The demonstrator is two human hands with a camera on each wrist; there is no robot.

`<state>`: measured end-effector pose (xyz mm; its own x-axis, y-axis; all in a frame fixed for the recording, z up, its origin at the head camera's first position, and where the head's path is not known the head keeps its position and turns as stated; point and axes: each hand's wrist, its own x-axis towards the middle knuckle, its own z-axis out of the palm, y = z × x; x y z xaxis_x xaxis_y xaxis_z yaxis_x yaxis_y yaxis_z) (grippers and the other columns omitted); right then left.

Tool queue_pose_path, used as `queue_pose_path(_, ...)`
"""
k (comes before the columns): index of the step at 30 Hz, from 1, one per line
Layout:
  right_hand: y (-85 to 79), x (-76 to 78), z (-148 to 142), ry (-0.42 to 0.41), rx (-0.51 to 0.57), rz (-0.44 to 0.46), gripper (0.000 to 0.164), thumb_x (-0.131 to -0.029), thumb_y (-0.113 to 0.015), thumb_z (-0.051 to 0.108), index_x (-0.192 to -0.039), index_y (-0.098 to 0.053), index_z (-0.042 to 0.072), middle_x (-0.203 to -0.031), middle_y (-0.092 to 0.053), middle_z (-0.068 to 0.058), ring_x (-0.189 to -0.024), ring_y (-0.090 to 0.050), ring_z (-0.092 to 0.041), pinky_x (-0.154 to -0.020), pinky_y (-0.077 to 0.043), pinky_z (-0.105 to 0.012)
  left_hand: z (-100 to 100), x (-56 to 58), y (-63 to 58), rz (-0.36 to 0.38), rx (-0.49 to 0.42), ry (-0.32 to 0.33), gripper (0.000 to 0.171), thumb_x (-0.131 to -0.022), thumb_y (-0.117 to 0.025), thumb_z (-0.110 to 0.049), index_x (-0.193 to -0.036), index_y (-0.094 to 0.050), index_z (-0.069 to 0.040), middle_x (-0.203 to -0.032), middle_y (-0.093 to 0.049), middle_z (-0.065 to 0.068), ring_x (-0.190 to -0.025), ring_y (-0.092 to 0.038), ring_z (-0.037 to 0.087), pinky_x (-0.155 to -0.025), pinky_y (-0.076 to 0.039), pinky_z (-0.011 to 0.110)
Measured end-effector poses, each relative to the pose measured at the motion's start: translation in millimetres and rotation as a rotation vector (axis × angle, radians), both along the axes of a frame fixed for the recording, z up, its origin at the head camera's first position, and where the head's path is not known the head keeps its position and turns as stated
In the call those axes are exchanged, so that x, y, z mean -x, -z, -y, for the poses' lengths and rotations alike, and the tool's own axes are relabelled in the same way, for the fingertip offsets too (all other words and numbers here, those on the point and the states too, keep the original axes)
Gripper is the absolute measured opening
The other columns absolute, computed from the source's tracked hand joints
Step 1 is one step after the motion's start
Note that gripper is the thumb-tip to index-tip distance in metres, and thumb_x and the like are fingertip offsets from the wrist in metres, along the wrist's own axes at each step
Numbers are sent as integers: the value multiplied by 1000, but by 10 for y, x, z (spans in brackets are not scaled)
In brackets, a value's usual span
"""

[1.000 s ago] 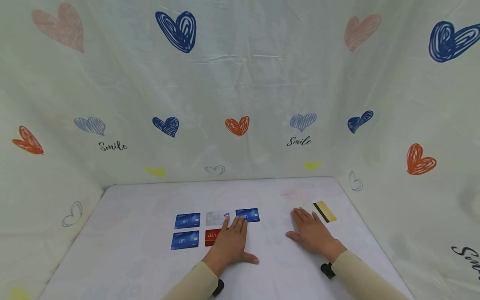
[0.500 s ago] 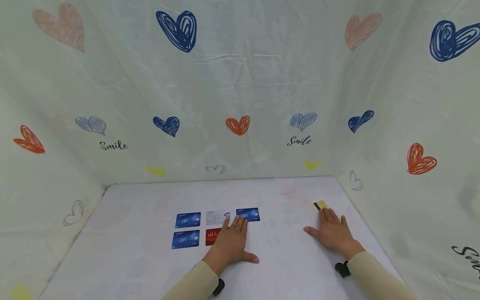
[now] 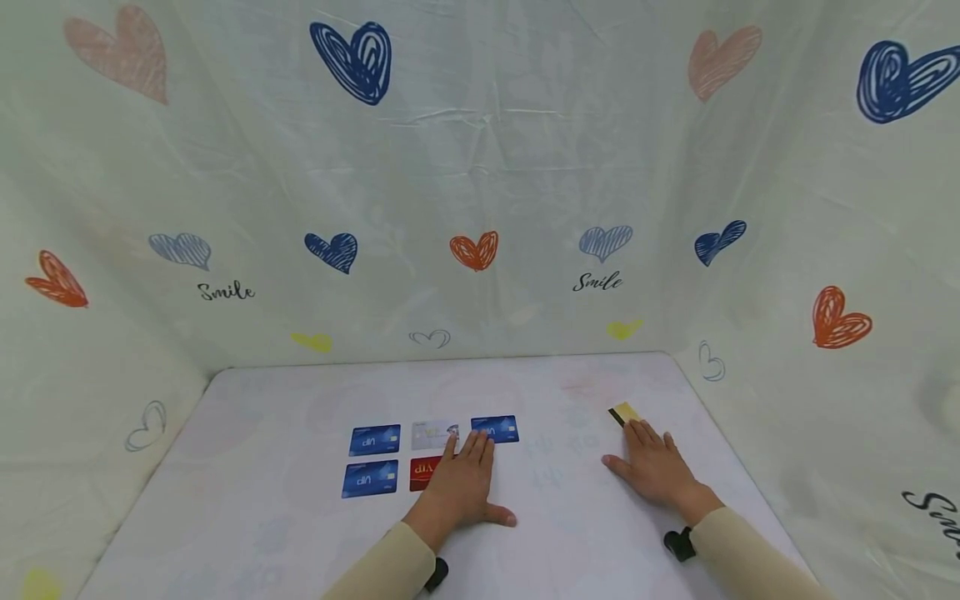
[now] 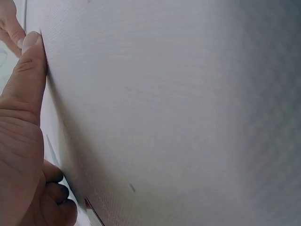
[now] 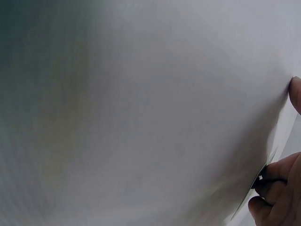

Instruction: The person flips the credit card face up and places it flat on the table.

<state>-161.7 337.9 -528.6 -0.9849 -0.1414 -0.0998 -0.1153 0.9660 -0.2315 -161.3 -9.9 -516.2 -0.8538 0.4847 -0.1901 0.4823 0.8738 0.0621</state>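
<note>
My right hand (image 3: 655, 467) rests with extended fingers on a yellow card (image 3: 622, 412) with a dark stripe, covering its near part. In the right wrist view, the card's thin edge (image 5: 242, 205) shows under the fingertips. My left hand (image 3: 459, 493) lies palm down with its thumb spread. Its fingertips touch the near edge of a blue VIP card (image 3: 497, 427) and of a pale grey card (image 3: 431, 435). Partly hidden by that hand is a red VIP card (image 3: 423, 473). Two more blue VIP cards, an upper one (image 3: 374, 440) and a lower one (image 3: 370, 479), lie at the left.
The cards lie flat on a white table (image 3: 262, 500) in two rows, the yellow one apart at the right. A pale curtain (image 3: 480, 167) printed with hearts and "Smile" stands behind the table and along both sides. Each wrist wears a small black device.
My right hand first moved right onto the yellow card, then slid back left with it. The card sits further left and is partly covered. The left hand stayed in place.
</note>
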Motion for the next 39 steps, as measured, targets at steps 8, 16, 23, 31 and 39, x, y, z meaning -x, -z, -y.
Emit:
queue_pose_path(8,-32,-149,270,-158,9,-22,75,-109,-55,45,-154,-40,-13,-163,-38,-32,-154,-31,-50,-121,-24,-71,-1,-17,1,-26,10,17,123,-75,-64,-89,-164,-37,-9,-172,-34,10,-160,-29,30,-129,-21,58)
queue_pose_path(16,-12,-319,511,-247,-31,-16,75,-108,-54,49,-156,-42,-7,-165,-40,-24,-156,-33,-43,-124,-25,-66,-29,-65,-24,8,-26,38,114,-80,-67,-83,-164,-37,-11,-173,-32,7,-161,-27,28,-129,-22,56)
queue_pose_path(23,-26,-488,766,-340,-56,23,78,-106,-52,58,-157,-45,-1,-166,-43,-15,-157,-35,-36,-125,-27,-63,-28,-155,-39,25,-50,96,99,-90,-66,-73,-165,-37,-14,-173,-31,4,-162,-26,23,-130,-22,52)
queue_pose_path(31,-59,-604,1012,-460,-74,0,75,-107,-49,58,-158,-45,3,-166,-44,-12,-156,-37,-32,-124,-31,-61,1,-301,-30,78,-65,156,87,-96,-63,-66,-165,-37,-21,-174,-30,-4,-162,-25,18,-131,-21,50)
queue_pose_path(39,-104,-666,1206,-582,-114,8,70,-109,-45,57,-161,-43,10,-169,-41,-4,-158,-36,-25,-124,-33,-56,41,-438,-62,114,-75,181,85,-96,-64,-65,-164,-39,-21,-173,-32,-6,-162,-26,16,-130,-23,50)
